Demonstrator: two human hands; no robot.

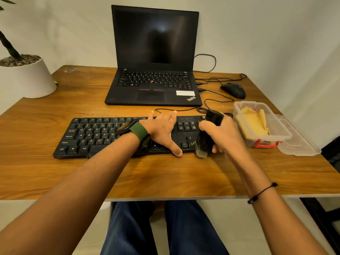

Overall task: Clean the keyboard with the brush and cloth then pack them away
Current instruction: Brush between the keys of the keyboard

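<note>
black brush gripped in my right hand, fingers curled round the handle, bristles down at the keyboard's right end, near its front edge. numpad hidden under brush and hand. my left hand lies spread flat on the keys just left of the brush, covering the middle rows. yellow cloth sits in the clear box right of my grip, lid beside it. box's far corner hard to make out.
</note>
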